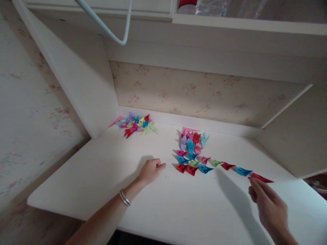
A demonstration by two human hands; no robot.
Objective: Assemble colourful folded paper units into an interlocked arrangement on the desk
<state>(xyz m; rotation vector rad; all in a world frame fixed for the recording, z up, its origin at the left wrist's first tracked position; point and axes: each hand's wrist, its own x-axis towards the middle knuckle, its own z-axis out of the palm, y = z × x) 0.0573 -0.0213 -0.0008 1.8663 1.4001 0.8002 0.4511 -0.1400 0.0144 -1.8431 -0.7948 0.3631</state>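
At the right end of a row of origami cranes, my right hand [269,204] pinches the near end of a red paper crane [262,178]. A blue crane [243,171] lies just left of it, seeming to touch it. The row continues leftward through a dark red crane [228,166] and a light green crane [216,163] to a block of several coloured cranes. Left of that block, my left hand [152,170] rests on the table as a closed fist, with nothing visible in it. A red crane [181,168] at the block's corner is nearest to it.
A loose heap of paper cranes [138,124] lies at the back left of the white desk [102,170]. Side panels [76,75] and a shelf [250,29] with plastic-wrapped things enclose the desk. A pale curved bar [112,35] hangs in front, above.
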